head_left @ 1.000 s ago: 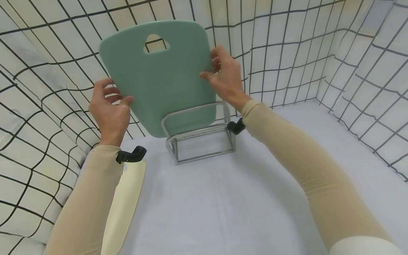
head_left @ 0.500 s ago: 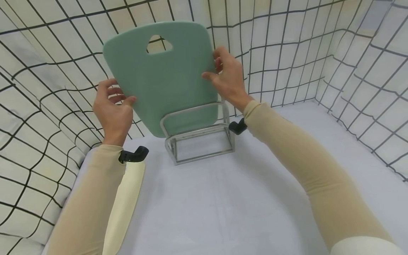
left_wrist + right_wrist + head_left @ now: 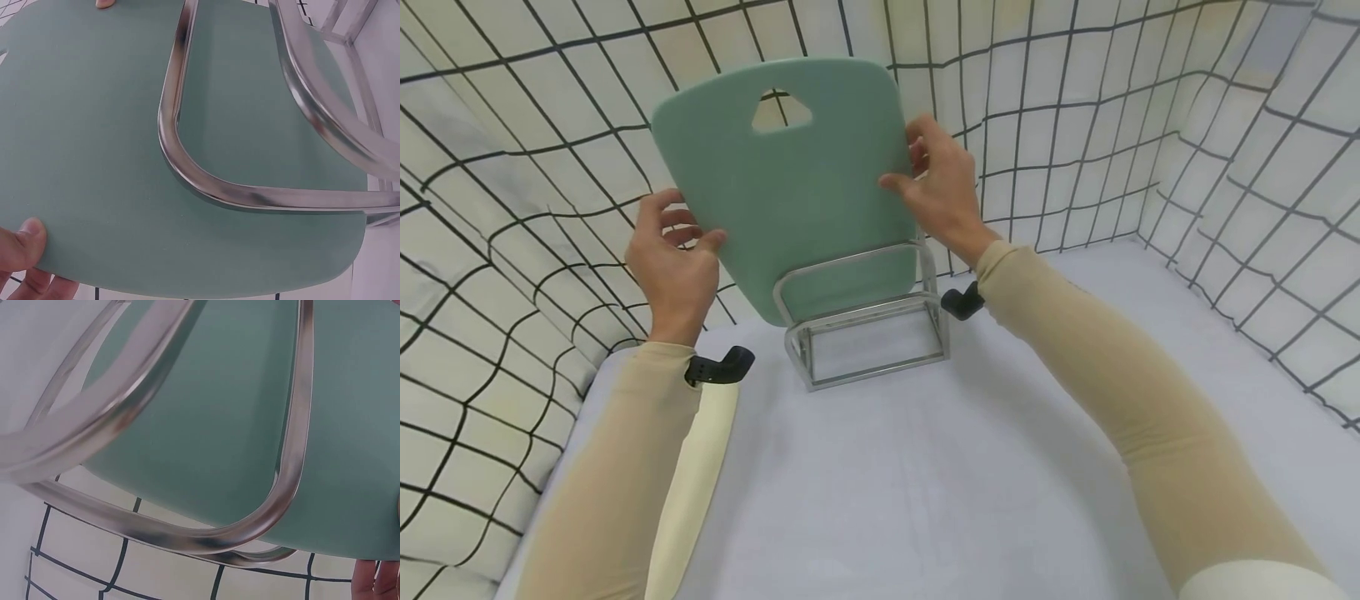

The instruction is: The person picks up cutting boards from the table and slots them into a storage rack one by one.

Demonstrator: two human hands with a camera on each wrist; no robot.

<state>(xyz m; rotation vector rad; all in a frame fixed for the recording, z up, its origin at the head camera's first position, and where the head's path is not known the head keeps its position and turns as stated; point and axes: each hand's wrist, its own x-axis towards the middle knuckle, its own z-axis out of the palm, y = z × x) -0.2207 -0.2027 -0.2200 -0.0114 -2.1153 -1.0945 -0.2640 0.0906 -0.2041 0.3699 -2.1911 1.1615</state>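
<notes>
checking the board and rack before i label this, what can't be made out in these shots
- Lower edge of the green cutting board: head view, behind the metal rack's front loop, so whether it is seated cannot be told.
- Left hand: left wrist view shows only the thumb tip at the frame edge; the rest is cut off.
- Right hand: right wrist view shows only a sliver at the corner.
- Cream object: head view, mostly hidden by the left sleeve.

The rack (image 3: 867,325) stands on the table (image 3: 925,483), with the board (image 3: 790,183) tilted behind its front loop. The left hand (image 3: 673,267) is left of the rack, the right hand (image 3: 942,192) above its right side. The netting (image 3: 1225,167) lies behind the rack.
</notes>
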